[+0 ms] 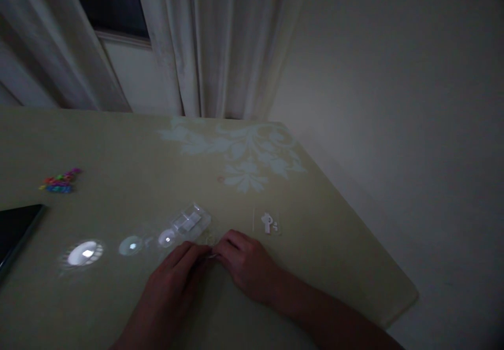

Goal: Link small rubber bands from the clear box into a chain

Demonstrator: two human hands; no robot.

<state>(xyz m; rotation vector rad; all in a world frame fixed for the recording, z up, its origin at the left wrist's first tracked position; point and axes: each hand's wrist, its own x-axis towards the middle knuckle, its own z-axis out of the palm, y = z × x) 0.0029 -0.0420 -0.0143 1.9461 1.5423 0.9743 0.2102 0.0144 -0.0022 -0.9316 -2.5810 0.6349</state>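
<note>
"What are the hands doing?"

"The left hand (177, 266) and right hand (246, 266) meet low on the pale yellow-green table (118, 145), fingers narrowed around a small, thin, pale piece (213, 256). It lies between their fingertips — too dim and blurred for me to tell what it is."

"And around them?"

"Taking that piece as the clock's centre, a clear plastic compartmented box (191, 221) sits at eleven, near the left fingers. At two there's a small transparent sheet with white shapes (271, 224), just beyond the right hand."

"Anything farther off?"

"A heap of tiny multicoloured pieces (61, 182) at ten, and a flat black dark-edged slab (19, 229), partly out of view, at nine. White floral patterning (246, 153) spreads between twelve and one; pale draped curtains (212, 40) hang beyond, at twelve."
</note>
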